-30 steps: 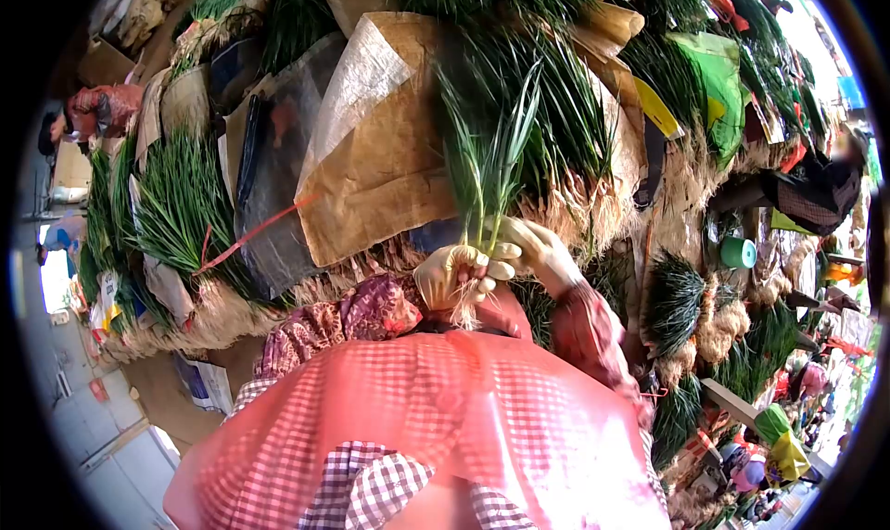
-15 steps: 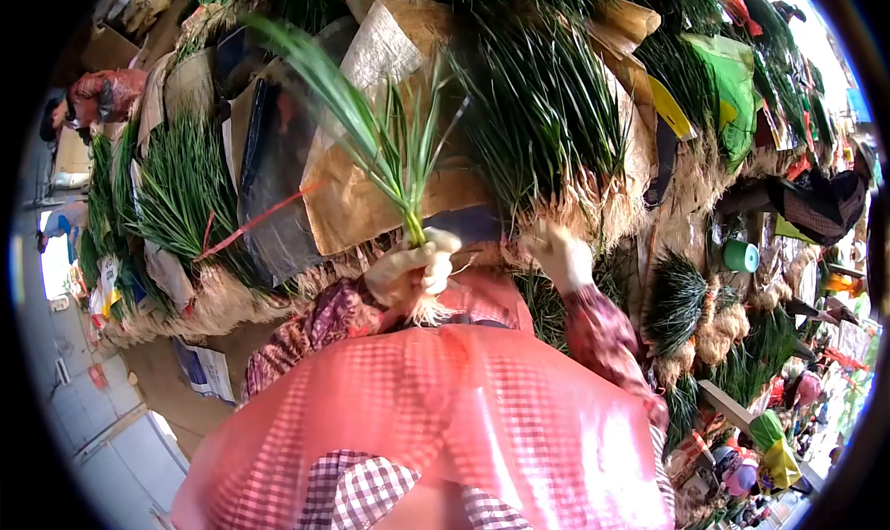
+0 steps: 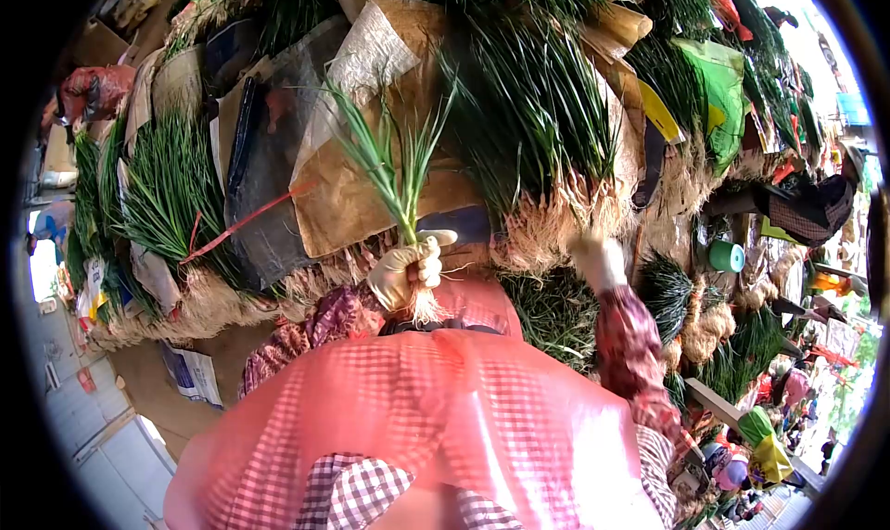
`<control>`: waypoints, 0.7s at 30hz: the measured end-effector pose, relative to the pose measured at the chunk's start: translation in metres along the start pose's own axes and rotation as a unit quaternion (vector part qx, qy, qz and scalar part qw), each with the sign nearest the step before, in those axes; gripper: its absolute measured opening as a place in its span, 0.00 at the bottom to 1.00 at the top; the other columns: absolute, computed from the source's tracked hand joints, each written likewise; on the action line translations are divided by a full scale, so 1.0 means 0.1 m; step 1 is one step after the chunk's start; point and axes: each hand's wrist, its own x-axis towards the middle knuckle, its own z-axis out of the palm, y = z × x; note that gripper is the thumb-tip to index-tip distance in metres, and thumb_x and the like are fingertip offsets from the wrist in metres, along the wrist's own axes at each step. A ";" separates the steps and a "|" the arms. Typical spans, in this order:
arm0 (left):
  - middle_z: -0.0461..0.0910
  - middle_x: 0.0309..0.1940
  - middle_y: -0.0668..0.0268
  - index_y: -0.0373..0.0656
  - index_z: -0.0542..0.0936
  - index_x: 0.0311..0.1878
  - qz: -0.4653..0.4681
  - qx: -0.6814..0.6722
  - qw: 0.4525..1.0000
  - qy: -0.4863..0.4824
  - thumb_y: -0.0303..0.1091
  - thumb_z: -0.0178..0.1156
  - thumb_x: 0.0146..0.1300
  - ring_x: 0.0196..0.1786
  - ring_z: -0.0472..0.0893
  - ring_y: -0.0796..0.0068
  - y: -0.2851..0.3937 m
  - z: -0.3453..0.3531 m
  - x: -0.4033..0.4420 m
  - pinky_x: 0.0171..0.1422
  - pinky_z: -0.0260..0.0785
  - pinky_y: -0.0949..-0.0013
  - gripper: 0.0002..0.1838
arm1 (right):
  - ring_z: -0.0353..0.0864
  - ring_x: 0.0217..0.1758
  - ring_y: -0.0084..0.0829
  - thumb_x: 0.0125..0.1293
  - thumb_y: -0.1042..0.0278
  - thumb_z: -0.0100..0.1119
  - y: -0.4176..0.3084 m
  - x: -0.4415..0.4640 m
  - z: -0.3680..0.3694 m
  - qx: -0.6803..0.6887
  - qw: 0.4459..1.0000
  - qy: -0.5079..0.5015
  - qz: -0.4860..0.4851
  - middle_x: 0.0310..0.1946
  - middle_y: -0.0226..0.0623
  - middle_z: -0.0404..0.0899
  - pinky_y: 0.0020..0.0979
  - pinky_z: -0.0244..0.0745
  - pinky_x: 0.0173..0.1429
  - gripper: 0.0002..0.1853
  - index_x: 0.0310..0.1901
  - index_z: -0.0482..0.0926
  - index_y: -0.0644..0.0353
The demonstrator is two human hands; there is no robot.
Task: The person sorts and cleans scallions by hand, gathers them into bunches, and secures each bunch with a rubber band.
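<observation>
My left hand [image 3: 408,272], in a pale glove, is closed around a small bunch of long-leaved green plants [image 3: 400,182]. Their leaves fan upward, and pale roots [image 3: 426,307] hang below my fist. To the right, my gloved right hand [image 3: 598,260] is smeared by motion, and its fingers cannot be made out. It is nearest to the pale roots of a large pile of the same kind of plants [image 3: 542,113]. Behind the held bunch lies a sheet of brown paper [image 3: 338,205].
More rooted plants [image 3: 171,187] lie to the left beside a dark plastic sheet [image 3: 269,224] with a red string. Cut-looking leaves [image 3: 556,317] lie below my right hand. A green roll [image 3: 726,255] and a person in dark clothing [image 3: 811,207] are at right.
My right hand has moved right and slightly down, away from my left hand. The held bunch has stopped swinging, its leaves now drawn closer together; my left hand keeps its grip.
</observation>
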 end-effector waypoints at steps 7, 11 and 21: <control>0.77 0.28 0.72 0.35 0.75 0.56 -0.022 0.142 0.985 0.097 0.32 0.56 0.67 0.25 0.74 0.84 -0.01 0.79 0.27 0.31 0.71 0.80 0.17 | 0.83 0.32 0.26 0.59 0.58 0.65 -0.94 0.52 -0.79 0.238 0.962 0.131 0.032 0.30 0.39 0.83 0.30 0.79 0.37 0.12 0.36 0.81 0.58; 0.82 0.34 0.68 0.40 0.78 0.52 0.017 0.161 0.983 0.091 0.27 0.57 0.66 0.24 0.76 0.84 -0.15 0.77 0.40 0.25 0.71 0.82 0.12 | 0.78 0.25 0.21 0.63 0.63 0.63 -1.25 -0.06 -0.29 0.330 0.916 0.176 -0.142 0.30 0.33 0.83 0.22 0.75 0.28 0.08 0.38 0.81 0.59; 0.74 0.26 0.67 0.33 0.73 0.51 -0.055 0.018 0.997 0.059 0.30 0.55 0.67 0.28 0.74 0.78 -0.22 0.41 0.32 0.35 0.71 0.74 0.13 | 0.73 0.24 0.17 0.68 0.61 0.59 -1.50 0.11 -0.07 0.658 0.734 -0.114 -0.120 0.28 0.28 0.77 0.21 0.70 0.25 0.14 0.47 0.76 0.63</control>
